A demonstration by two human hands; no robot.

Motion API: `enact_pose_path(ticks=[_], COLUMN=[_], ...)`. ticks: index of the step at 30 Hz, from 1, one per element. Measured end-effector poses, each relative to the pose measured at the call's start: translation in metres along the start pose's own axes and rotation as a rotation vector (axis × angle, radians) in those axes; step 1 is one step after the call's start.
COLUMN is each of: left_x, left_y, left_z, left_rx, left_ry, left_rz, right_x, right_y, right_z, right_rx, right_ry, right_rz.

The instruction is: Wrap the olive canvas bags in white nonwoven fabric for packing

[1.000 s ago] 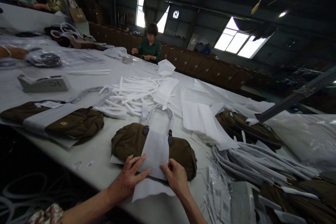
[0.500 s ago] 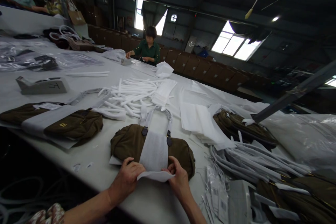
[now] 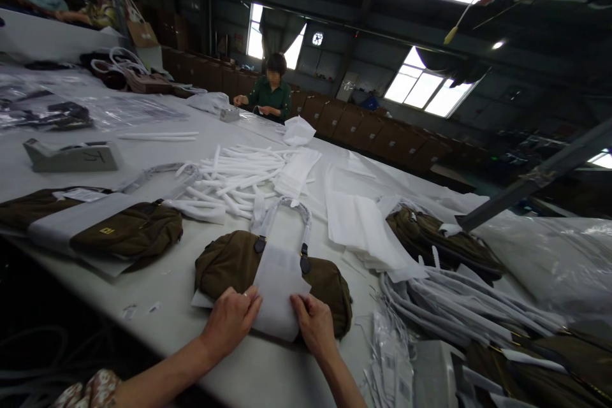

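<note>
Left hand [image 3: 233, 317] and right hand [image 3: 315, 324], fingers bent, forearms angled inward, pinch opposite edges of a white sheet [image 3: 275, 312] wrapped across an olive bag [image 3: 329, 288] lying on the pale table [image 3: 167, 290].

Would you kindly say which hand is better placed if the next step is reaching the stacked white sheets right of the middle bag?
Probably the right hand: it is nearer the stacked white sheets, while the left hand could hold the white wrap that both hands touch.
</note>
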State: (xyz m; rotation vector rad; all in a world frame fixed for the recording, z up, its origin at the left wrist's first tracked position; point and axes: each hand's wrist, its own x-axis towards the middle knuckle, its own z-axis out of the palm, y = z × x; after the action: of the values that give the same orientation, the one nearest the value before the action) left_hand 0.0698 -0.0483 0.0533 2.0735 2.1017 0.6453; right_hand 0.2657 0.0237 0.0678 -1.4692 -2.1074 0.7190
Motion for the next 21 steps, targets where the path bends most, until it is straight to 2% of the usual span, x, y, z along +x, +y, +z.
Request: enact_pose_path(ticks=[6, 13, 15, 18, 20, 21], left_x=[0.019, 0.025, 0.022, 0.013, 0.007, 0.004], left_y=[0.004, 0.004, 0.009, 0.02, 0.023, 0.023], left_z=[-0.001, -0.011, -0.015, -0.008, 0.008, 0.017], left_rx=[-0.001, 0.018, 0.02, 0.023, 0.052, 0.075], left_ry=[-0.044, -0.044, 0.04, 0.149, 0.089, 0.033], left_rz=[-0.116, -0.118, -0.017, 0.302, 0.445, 0.466], right_x=[0.007, 0.013, 0.015, 0.017, 0.019, 0.02], right_y=[-0.003, -0.008, -0.009, -0.008, -0.008, -0.007], right_z=[0.011, 0.01, 0.01, 0.011, 0.012, 0.013], right_rx=[-0.294, -0.392, -0.408, -0.414, -0.399, -0.391], right_ry=[0.04, -0.003, -0.013, -0.029, -0.036, -0.033], right_rz=[0.099, 0.119, 0.117, 0.11, 0.099, 0.102])
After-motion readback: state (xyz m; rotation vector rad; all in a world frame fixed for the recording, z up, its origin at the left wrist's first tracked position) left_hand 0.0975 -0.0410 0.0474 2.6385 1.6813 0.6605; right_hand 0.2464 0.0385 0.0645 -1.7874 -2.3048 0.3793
